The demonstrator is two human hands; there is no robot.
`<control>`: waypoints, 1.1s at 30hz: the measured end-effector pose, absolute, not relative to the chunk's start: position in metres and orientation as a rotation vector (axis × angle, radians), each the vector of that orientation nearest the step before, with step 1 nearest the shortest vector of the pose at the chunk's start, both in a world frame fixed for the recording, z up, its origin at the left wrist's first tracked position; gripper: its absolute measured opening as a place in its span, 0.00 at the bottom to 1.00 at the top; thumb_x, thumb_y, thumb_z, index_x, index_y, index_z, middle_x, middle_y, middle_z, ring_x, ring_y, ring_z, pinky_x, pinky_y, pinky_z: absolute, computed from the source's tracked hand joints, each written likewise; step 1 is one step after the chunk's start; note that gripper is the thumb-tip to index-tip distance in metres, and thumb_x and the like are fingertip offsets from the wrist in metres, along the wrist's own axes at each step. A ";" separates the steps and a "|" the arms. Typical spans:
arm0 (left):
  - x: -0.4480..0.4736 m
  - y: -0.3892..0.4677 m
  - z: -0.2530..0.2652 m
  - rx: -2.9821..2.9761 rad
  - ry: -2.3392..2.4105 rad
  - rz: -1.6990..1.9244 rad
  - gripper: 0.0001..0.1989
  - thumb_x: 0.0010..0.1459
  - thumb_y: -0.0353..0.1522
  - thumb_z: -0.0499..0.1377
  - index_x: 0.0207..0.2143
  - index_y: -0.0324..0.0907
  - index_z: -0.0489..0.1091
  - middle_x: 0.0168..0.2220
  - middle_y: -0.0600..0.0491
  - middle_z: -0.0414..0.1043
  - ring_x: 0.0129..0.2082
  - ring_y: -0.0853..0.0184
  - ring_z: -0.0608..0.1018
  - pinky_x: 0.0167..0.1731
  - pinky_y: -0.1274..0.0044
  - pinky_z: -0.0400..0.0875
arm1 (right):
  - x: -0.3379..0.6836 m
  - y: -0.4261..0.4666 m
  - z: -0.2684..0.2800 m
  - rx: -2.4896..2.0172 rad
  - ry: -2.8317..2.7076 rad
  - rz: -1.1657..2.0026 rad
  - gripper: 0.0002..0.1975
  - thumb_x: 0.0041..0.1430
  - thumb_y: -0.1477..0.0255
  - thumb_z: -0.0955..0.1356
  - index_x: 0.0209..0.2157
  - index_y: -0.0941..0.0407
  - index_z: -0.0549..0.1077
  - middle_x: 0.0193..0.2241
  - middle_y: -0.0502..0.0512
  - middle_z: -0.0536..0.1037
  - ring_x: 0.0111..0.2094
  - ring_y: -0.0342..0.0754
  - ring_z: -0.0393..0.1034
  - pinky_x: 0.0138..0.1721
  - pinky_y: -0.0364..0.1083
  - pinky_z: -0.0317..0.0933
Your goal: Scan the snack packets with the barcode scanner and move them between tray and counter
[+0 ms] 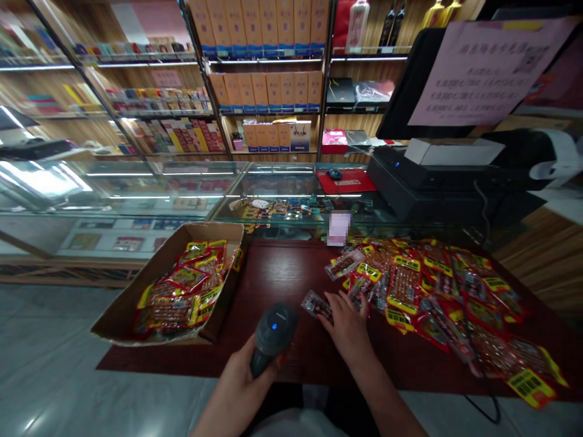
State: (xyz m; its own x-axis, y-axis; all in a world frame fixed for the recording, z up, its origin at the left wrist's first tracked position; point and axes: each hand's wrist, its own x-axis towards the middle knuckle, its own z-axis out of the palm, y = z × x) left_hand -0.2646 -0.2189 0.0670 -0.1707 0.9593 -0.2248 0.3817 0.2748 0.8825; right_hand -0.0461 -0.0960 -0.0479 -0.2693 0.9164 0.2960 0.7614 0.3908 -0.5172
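Note:
My left hand is wrapped round the handle of a dark handheld barcode scanner, which has a small blue light on top. To its right, my right hand grips the near end of a small clear snack packet between thumb and fingers, low over the dark red tabletop. Beyond and right of that hand spreads a loose pile of red and yellow snack packets. An open cardboard box stands at the left, with several similar packets inside.
Behind the table runs a glass display counter. A black monitor with a pink paper sheet and a black cash drawer stand at right. A black cable hangs across the packet pile. Stocked shelves line the wall.

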 end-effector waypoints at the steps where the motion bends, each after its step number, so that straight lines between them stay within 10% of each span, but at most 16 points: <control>1: -0.266 -0.219 0.069 1.246 1.718 0.868 0.15 0.58 0.36 0.62 0.45 0.38 0.78 0.31 0.51 0.80 0.35 0.61 0.79 0.38 0.76 0.75 | -0.046 -0.094 -0.046 -1.420 -2.102 0.397 0.20 0.62 0.72 0.72 0.56 0.53 0.77 0.49 0.64 0.83 0.57 0.71 0.72 0.66 0.79 0.33; 7: -0.272 -0.225 0.074 1.296 1.769 0.887 0.10 0.57 0.35 0.61 0.36 0.39 0.78 0.33 0.51 0.81 0.36 0.60 0.79 0.40 0.75 0.75 | -0.054 -0.075 -0.030 -1.282 -2.074 0.638 0.19 0.68 0.73 0.66 0.57 0.49 0.77 0.47 0.58 0.82 0.47 0.56 0.79 0.51 0.54 0.71; 33: -0.279 -0.235 0.078 1.242 1.695 0.877 0.09 0.59 0.34 0.60 0.35 0.39 0.77 0.29 0.54 0.74 0.31 0.64 0.72 0.37 0.76 0.71 | -0.073 -0.022 -0.009 -1.121 -2.085 0.674 0.15 0.64 0.76 0.67 0.48 0.52 0.82 0.45 0.58 0.85 0.46 0.53 0.80 0.49 0.50 0.71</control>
State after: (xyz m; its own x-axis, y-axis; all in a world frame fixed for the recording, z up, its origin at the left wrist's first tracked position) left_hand -0.2786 -0.2350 0.0779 -0.1587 0.9625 -0.2201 0.3766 0.2651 0.8876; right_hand -0.0729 -0.0219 -0.0095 -0.4087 0.8578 0.3115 0.5132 0.4983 -0.6988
